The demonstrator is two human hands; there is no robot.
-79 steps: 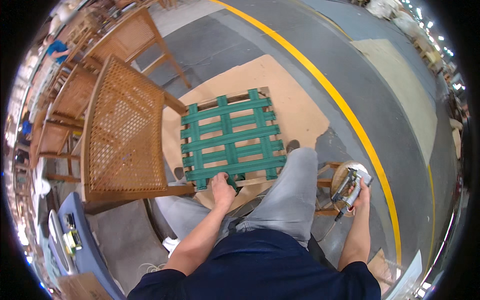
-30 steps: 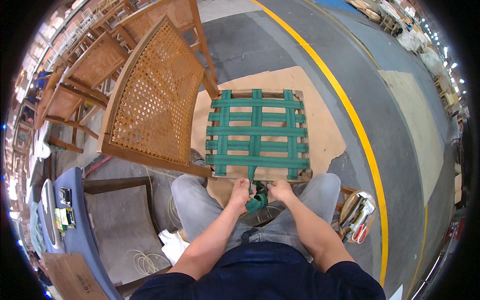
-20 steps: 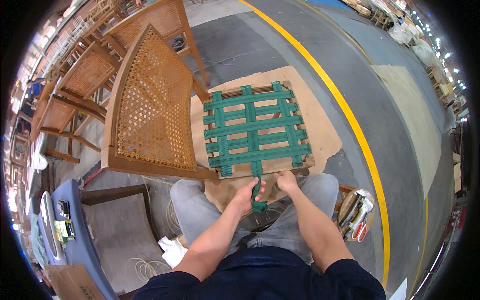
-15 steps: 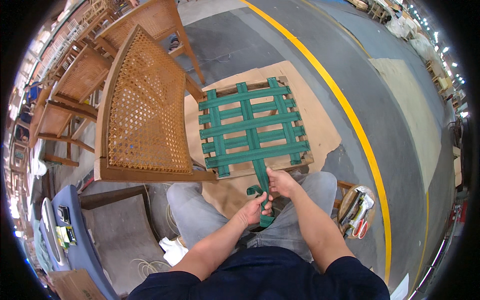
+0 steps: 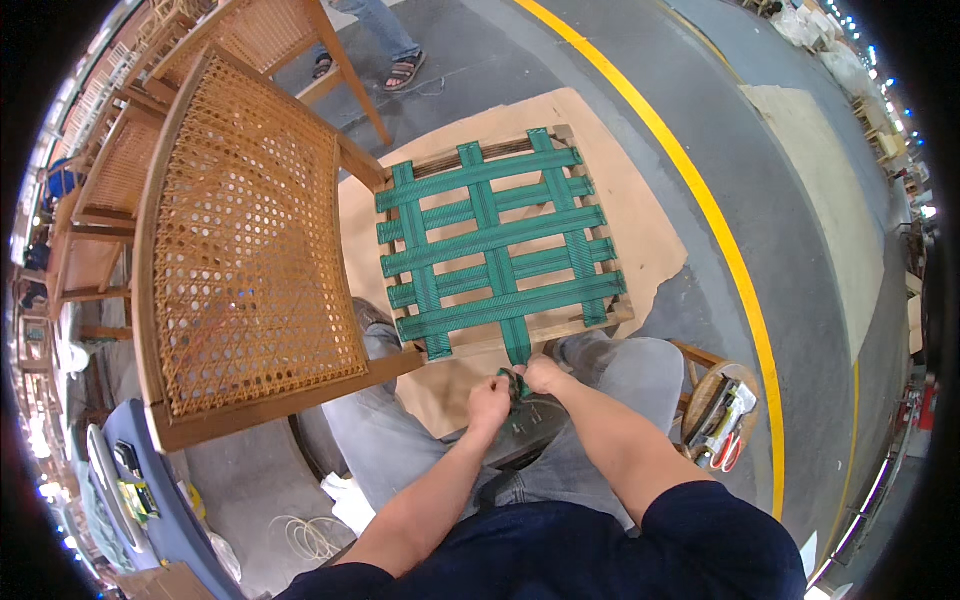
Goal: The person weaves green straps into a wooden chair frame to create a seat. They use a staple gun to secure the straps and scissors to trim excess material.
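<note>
A wooden chair with a woven cane back stands before me, its seat frame crossed by interlaced green webbing. The middle strap runs over the near rail and down between my knees. Just below that rail my right hand is closed round this strap. My left hand is closed at the strap's bunched loose end, close beside the right. The fingertips of both hands are partly hidden.
Brown cardboard lies under the chair. At right, a stool bears tools and red-handled scissors. A blue padded piece stands at lower left. More cane chairs and a person's sandaled foot are beyond.
Both hands have moved up toward the seat's near rail, and the hanging strap is bunched. The chair appears shifted left and turned slightly. A person's legs have come into view at the top.
</note>
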